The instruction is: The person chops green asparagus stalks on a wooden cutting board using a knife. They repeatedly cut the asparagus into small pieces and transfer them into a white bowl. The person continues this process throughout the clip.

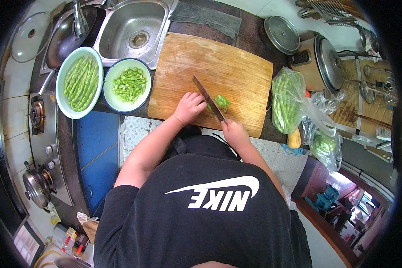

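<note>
My right hand [236, 134] grips the handle of a cleaver [208, 97], whose blade slants up and left across the wooden cutting board [221, 63]. Curled beside the blade, my left hand [190, 109] presses down on green beans [208, 106], mostly hidden under its fingers. Sliced green beans [222, 101] lie in a small pile on the blade's other side. Left of the board, an enamel bowl [108, 95] with a dark blue rim holds cut beans [130, 85]. Whole green beans [82, 83] fill a pale basin [61, 100] next to it.
A steel sink [112, 40] lies behind the bowls, and a wok [62, 47] sits left of it. Bagged green beans [287, 100] rest by the board's right edge, near a rice cooker [311, 67]. A grey cloth [206, 18] lies behind the board. At left is a gas stove [50, 134].
</note>
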Tool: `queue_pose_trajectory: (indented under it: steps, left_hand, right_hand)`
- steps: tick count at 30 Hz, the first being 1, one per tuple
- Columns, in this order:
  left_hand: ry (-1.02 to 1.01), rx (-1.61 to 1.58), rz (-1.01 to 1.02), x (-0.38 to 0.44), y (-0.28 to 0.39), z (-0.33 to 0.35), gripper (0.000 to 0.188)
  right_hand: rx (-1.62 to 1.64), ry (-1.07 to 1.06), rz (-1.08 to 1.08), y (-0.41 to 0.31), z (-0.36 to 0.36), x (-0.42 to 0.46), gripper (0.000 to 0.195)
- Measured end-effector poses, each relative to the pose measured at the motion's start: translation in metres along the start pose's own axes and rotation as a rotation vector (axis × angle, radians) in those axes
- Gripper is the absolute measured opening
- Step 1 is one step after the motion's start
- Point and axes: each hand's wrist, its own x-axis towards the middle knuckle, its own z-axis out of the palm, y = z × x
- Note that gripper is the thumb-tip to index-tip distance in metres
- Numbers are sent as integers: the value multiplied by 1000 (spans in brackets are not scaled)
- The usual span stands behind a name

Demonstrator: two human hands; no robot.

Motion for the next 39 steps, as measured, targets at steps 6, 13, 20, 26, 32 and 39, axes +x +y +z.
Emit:
queue_pose_trajectory:
  steps: [6, 13, 20, 26, 32, 39]
  left_hand:
    - [23, -11, 2, 0, -1, 2, 7]
    - [22, -25, -16, 0, 0, 3, 6]
    - [15, 14, 24, 1, 1, 5, 8]
    - [-82, -54, 14, 2, 11, 7, 13]
    - [-16, -51, -32, -1, 6, -1, 13]
    - [-34, -48, -22, -5, 4, -2, 12]
  right_hand:
    - [-22, 3, 11, -10, 0, 2, 31]
    - [-39, -43, 20, -6, 11, 15, 31]
    - [59, -10, -29, 0, 11, 35, 34]
    - [69, -53, 95, 8, -4, 23, 36]
    - [13, -38, 45, 11, -9, 6, 34]
    - [-69, -55, -17, 3, -12, -1, 31]
